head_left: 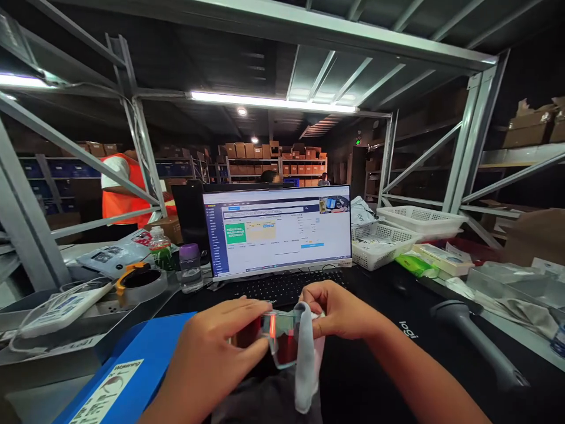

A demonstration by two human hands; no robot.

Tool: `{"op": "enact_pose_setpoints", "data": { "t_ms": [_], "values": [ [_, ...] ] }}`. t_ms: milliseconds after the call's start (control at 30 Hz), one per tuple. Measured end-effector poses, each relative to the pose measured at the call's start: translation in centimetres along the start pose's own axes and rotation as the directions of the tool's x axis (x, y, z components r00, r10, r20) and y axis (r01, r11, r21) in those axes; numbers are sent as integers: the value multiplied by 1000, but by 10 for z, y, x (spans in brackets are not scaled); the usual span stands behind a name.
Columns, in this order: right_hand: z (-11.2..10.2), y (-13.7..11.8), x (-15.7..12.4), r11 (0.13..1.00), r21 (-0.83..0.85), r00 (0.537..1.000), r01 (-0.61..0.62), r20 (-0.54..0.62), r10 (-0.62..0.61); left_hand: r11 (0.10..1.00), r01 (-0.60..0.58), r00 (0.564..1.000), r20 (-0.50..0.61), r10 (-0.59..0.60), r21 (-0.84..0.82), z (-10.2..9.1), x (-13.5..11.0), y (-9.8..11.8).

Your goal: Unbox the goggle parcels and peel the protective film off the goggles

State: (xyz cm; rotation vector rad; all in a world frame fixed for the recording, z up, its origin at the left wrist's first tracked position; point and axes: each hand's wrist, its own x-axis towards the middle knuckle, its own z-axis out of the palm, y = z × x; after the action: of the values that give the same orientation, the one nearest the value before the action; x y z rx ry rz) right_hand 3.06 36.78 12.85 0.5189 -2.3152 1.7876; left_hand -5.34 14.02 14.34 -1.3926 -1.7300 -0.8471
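Note:
In front of the keyboard (269, 287), a pair of clear-framed glasses with reddish, reflective lenses (285, 348) is held up. My left hand (220, 338) is closed on one side of them, thumb below and fingers above. A pale grey cloth (304, 365) is folded over the other side and hangs down. My right hand (338, 309) pinches that cloth against the glasses, thumb and index finger close together. The cloth and fingers hide part of the frame there.
A lit monitor (282, 235) stands behind the keyboard. To the left are a blue box (128, 365), a tape dispenser (136, 282) and bottles (190, 268). A barcode scanner (477, 335), a mouse (400, 285) and white baskets (379, 244) lie right. Beyond, someone wears an orange vest (123, 197).

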Motion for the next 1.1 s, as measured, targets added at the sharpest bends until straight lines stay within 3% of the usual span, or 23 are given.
{"op": "enact_pose_setpoints", "data": {
  "t_ms": [167, 267, 367, 433, 500, 600, 667, 733, 867, 967, 1033, 1100],
  "values": [
    [-29, -7, -4, 936, -296, 968, 188, 218, -125, 999, -40, 999, 11, 40, -14, 1, 2, -3],
    [-25, -5, -4, 872, -426, 955, 241, 266, -134, 998, -61, 997, 42, 61, 8, 15, 3, 3],
    [2, 3, 0, 884, -441, 988, 155, 43, -152, 994, -97, 994, 50, 94, 59, 30, 1, 10],
    [19, 9, 4, 888, -453, 971, 86, -162, -177, 988, -129, 990, 63, 124, 85, 35, -1, 11],
    [21, 11, 6, 882, -466, 964, 72, -194, -181, 989, -136, 988, 86, 131, 65, 36, -2, 8],
    [-5, 6, 4, 927, -357, 992, 115, 84, -90, 999, -33, 996, 86, 34, -13, 30, -1, 2],
    [-29, 1, -1, 955, -262, 959, 139, 276, -63, 996, 58, 996, 65, -54, -62, 24, 2, 1],
    [-46, -2, -6, 963, -209, 926, 170, 368, -84, 989, 110, 993, 64, -104, -104, 20, 5, 4],
    [-51, 0, -6, 973, -142, 917, 182, 382, -116, 976, 167, 984, 90, -155, -142, 19, 10, 10],
    [-49, 8, -1, 992, 9, 922, 125, 369, -119, 967, 215, 975, 80, -206, -134, 21, 11, 8],
    [-50, 13, 2, 987, 138, 952, 87, 279, -123, 958, 255, 966, 64, -248, -131, 21, 10, 4],
    [-54, 16, 4, 965, 248, 986, 88, 114, -119, 949, 284, 959, 49, -279, -140, 20, 10, 1]
  ]
}}
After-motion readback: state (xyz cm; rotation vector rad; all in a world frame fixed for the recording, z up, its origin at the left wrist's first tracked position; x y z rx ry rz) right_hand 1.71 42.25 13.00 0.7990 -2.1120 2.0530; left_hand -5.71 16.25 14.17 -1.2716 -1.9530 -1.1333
